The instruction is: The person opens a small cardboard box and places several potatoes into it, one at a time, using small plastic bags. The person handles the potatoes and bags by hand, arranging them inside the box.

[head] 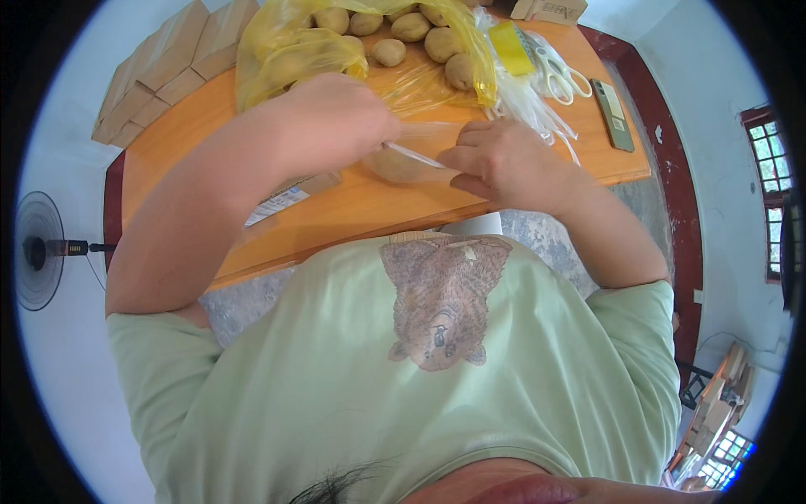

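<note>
My left hand and my right hand face each other above the front part of the wooden table. Between them a clear plastic bag is stretched, its white edge running taut from one hand to the other. A rounded brownish shape shows faintly through the film; I cannot tell what it is. Just beyond my hands lies an opened yellow plastic bag, with several potatoes in and on it. Under my left forearm is a small cardboard box, partly hidden, with a printed label.
Small cardboard boxes are stacked at the table's back left. Right of the potatoes are a yellow tape roll, white-handled scissors, clear plastic bags and a phone near the table's right edge. A fan stands at left.
</note>
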Demonstrator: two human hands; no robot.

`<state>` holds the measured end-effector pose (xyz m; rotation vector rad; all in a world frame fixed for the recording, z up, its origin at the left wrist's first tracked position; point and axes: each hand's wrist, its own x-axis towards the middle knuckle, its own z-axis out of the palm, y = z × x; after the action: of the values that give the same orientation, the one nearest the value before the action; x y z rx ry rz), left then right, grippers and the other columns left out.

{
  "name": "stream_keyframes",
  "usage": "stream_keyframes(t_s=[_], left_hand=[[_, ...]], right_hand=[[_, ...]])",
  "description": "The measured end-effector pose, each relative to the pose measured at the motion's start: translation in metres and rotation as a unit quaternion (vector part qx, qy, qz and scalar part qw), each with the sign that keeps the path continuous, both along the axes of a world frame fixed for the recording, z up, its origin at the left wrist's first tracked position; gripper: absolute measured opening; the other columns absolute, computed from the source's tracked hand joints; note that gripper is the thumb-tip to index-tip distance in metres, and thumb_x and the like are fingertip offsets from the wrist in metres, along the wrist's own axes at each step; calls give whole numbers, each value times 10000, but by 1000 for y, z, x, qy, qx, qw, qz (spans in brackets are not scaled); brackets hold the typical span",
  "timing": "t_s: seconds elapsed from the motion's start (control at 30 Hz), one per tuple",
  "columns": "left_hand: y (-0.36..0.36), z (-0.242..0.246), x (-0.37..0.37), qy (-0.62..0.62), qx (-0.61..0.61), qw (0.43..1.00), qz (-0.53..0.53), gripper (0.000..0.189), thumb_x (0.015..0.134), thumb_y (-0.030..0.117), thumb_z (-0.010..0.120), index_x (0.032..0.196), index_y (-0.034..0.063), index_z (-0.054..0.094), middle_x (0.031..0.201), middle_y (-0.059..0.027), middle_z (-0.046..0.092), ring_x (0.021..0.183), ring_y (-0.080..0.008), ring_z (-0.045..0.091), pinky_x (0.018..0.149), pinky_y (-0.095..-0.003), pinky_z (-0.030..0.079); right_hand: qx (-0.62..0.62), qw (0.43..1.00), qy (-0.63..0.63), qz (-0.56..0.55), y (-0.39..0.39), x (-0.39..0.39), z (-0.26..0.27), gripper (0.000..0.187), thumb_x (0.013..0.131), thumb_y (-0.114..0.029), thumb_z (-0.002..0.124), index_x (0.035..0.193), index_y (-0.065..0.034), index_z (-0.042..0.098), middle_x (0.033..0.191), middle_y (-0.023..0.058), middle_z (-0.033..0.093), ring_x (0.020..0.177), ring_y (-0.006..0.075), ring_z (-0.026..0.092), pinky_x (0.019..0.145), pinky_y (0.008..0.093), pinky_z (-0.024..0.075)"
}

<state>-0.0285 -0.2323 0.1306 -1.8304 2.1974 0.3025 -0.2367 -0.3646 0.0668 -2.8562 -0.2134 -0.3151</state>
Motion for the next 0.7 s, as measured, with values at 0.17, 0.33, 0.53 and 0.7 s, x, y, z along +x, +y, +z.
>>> stream_keyframes(t_s=[0.17, 0.33, 0.53, 0.7], left_hand=[[14, 5, 3, 7, -23, 999, -20, 113, 815, 161, 654, 768, 62, 625, 807, -107, 639, 835, -307, 618, 715, -445, 480], [28, -11, 12, 91, -121, 982, -115, 114, 806, 184, 675, 771, 83, 639, 799, -67, 639, 845, -272, 616, 752, -407, 496], [29, -9, 14, 67, -100, 989, -85, 90, 818, 188, 684, 836, 101, 672, 802, -49, 646, 852, -257, 599, 777, -390, 481], [34, -10, 18, 120, -131, 983, -55, 108, 807, 174, 702, 872, 89, 687, 821, -56, 669, 834, -262, 616, 770, -389, 477]], right_hand=[[15, 998, -47, 33, -15, 5, 18, 177, 728, -32, 751, 887, -21, 675, 875, 106, 644, 869, 302, 638, 737, 400, 531], [26, 998, -48, 37, -23, 8, 17, 168, 733, -13, 751, 878, -13, 668, 917, 89, 654, 949, 291, 637, 786, 384, 538], [-36, 994, -56, 89, -27, 6, 22, 156, 709, -28, 763, 832, -16, 667, 906, 79, 649, 996, 295, 620, 804, 387, 535], [-51, 992, -47, 103, -29, 1, 30, 155, 704, -27, 762, 824, -15, 665, 881, 74, 645, 976, 291, 620, 774, 380, 533]])
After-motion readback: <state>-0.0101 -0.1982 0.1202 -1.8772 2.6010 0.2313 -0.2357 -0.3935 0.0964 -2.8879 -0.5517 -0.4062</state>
